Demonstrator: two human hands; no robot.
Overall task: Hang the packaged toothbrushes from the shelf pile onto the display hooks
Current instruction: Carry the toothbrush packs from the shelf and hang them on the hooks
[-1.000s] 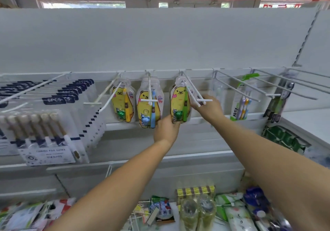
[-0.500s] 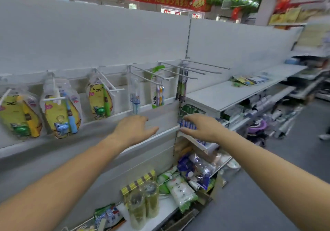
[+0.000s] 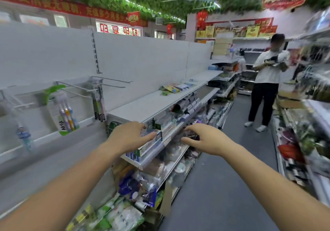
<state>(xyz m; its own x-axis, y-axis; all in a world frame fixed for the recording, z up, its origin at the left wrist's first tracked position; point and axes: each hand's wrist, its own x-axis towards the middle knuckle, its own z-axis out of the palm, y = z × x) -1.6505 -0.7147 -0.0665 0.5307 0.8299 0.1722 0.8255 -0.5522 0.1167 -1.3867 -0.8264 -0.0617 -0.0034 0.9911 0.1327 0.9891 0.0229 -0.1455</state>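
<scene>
My left hand (image 3: 129,135) and my right hand (image 3: 205,138) both reach forward, fingers spread, holding nothing. They hover in front of the middle shelf with boxed goods (image 3: 151,141). A pile of flat toothbrush packages (image 3: 175,87) lies farther along on the white upper shelf (image 3: 142,106). At the left, wire display hooks (image 3: 80,88) stick out from the back panel. A green-topped pack of toothbrushes (image 3: 64,114) hangs on one, a dark pack (image 3: 99,104) on another, and a clear pack (image 3: 23,132) at the far left.
Lower shelves hold bagged and boxed goods (image 3: 135,189). The grey aisle floor (image 3: 223,186) runs ahead. A person in a white shirt (image 3: 266,81) stands in the aisle at the right. Another stocked shelf unit (image 3: 303,141) lines the right side.
The view has swung right, away from the yellow bear packs toward the aisle. Both hands left the hooks and moved right and lower, toward the shelves. The person in the aisle came into sight.
</scene>
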